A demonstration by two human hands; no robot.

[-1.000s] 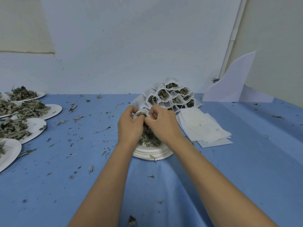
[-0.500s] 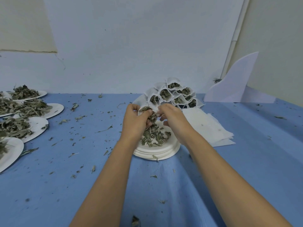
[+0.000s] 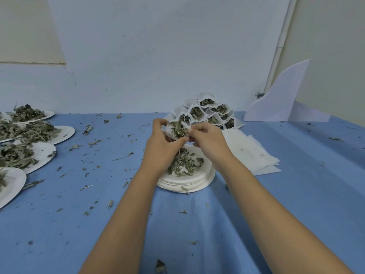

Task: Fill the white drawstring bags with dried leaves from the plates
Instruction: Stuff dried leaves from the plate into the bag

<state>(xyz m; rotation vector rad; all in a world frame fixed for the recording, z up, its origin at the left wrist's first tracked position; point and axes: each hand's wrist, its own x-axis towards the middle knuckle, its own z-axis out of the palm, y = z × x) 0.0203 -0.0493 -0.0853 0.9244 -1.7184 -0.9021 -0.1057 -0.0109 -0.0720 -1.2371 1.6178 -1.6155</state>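
Observation:
A white drawstring bag (image 3: 171, 131) stuffed with dried leaves is held up between both hands above a stack of white paper plates (image 3: 189, 184). My left hand (image 3: 161, 147) cups the bag from the left and below. My right hand (image 3: 209, 141) pinches the bag's right edge, where thin strings show. Loose dried leaves (image 3: 185, 163) lie on the top plate beneath the hands. Behind them a pile of filled bags (image 3: 209, 113) stands with open mouths showing leaves. Flat empty bags (image 3: 250, 153) are stacked to the right.
Several paper plates heaped with dried leaves (image 3: 23, 155) line the left edge of the blue table (image 3: 79, 224). Leaf crumbs are scattered over the cloth. A white curved board (image 3: 280, 99) leans against the wall at the back right.
Both hands have lifted the bag up off the plate and spread apart, so the leaf-filled mouth of the bag and the leaves on the plate now show.

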